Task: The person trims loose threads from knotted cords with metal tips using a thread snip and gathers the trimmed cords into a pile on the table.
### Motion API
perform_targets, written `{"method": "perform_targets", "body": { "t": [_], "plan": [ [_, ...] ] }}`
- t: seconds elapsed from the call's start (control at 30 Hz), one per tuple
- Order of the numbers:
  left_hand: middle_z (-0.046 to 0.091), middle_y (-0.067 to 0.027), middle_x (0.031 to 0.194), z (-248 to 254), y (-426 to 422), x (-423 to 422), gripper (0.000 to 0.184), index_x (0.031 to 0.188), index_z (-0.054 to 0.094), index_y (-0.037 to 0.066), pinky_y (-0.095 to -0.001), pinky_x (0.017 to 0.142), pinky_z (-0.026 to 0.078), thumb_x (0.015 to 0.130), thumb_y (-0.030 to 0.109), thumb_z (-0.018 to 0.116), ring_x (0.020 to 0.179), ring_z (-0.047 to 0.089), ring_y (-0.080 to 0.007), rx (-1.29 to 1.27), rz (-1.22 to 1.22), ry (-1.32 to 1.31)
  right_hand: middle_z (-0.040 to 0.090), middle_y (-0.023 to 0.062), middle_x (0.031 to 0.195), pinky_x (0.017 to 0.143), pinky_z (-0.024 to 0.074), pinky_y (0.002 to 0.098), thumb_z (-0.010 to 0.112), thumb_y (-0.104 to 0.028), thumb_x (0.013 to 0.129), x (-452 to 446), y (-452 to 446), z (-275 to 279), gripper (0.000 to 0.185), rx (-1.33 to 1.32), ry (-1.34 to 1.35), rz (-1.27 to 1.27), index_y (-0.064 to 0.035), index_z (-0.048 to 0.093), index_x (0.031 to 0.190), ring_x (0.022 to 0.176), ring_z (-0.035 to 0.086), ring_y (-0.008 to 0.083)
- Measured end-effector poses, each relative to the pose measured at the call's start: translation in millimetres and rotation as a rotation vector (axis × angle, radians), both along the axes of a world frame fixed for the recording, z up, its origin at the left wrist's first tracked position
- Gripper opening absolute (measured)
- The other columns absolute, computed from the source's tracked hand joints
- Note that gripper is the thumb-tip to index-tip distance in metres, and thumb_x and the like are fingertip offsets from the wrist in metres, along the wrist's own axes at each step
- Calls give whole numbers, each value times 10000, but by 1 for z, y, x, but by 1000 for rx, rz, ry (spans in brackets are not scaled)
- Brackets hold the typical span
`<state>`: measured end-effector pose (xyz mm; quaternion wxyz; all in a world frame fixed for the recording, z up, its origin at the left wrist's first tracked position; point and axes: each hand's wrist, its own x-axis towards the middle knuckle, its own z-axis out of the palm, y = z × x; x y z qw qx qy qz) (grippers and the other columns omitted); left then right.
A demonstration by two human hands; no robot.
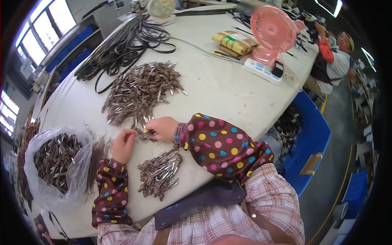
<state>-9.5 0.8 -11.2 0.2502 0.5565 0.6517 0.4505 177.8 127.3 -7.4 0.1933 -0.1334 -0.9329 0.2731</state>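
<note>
My right hand [163, 129] is closed around a few brown knotted cord pieces with silver metal tips [147, 119], whose tips poke up past the fingers. Close beside it, my left hand [123, 145] pinches with thumb and forefinger at the brown knotted end; exactly what lies between those fingertips is hard to make out. Just beyond both hands spreads a large heap of the same cord pieces [143, 87]. A smaller pile [160, 173] lies nearer my body, its metal tips mostly pointing up and right.
A clear plastic bag [77, 179] full of similar pieces stands at left. Black straps [126, 45] lie at the back. A pink fan [272, 30], power strip [263, 70] and yellow package [234, 42] sit farther right. Beside the table are a blue bin [312, 134] and another person [335, 61].
</note>
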Motion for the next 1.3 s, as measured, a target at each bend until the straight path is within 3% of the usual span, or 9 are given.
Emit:
{"method": "perform_targets", "body": {
  "t": [0.17,0.37,0.47,0.57,0.67,0.77,0.83,1.23,1.3],
  "plan": [
    [638,-48,866,3,-3,6,130,989,578,-6,-216,676,466,878,45,534,727,584,-85,42,-7,8,604,110,780,653,462,388,661,-244,777,4,-1,5,205,15,39,14,-91,597,896,730,590,307],
    [605,-33,838,15,-8,4,183,1030,567,20,-233,670,466,859,84,565,714,561,-90,23,74,43,613,10,717,536,375,215,599,-176,868,10,18,9,169,-593,267,-37,-36,607,962,589,483,61],
    [570,-5,785,8,-5,5,196,1048,561,29,-217,635,444,857,77,566,673,512,-67,74,76,26,593,-36,715,511,326,180,565,-149,890,19,27,21,151,-715,235,-95,-10,599,936,592,434,3],
    [560,2,794,12,-5,6,205,1059,553,31,-205,626,432,857,63,560,673,489,-52,92,73,3,594,-35,712,503,312,184,567,-157,891,18,30,17,151,-789,225,-132,-17,597,938,567,408,10],
    [574,-35,889,9,-5,4,215,1049,543,22,-226,651,455,836,48,558,703,532,-88,100,55,-10,600,-11,736,554,381,188,588,-177,883,15,22,17,175,-837,180,-128,-9,591,935,613,504,30],
    [558,-15,818,5,-3,5,220,1059,530,20,-199,595,428,840,5,540,669,511,-55,62,44,-90,616,21,726,597,429,211,600,-182,873,14,20,11,185,-880,143,-70,0,585,906,655,566,66],
    [555,-9,802,11,-3,7,225,1064,523,18,-197,589,423,840,2,534,659,505,-56,24,56,-54,629,42,686,590,440,241,614,-236,853,12,16,6,234,-741,201,-53,-3,595,860,622,570,86],
    [499,14,781,-3,0,0,257,1130,488,38,-193,597,376,875,12,503,665,450,-50,16,25,9,641,16,652,583,439,271,608,-274,817,11,16,2,239,-643,220,-83,-36,617,797,606,593,114],
    [525,-78,1081,22,0,0,299,1181,474,48,-261,777,396,882,30,486,949,502,-136,118,57,191,638,17,648,581,439,273,608,-266,818,11,18,0,231,-629,212,-103,-36,617,802,602,591,117]
  ]
}}
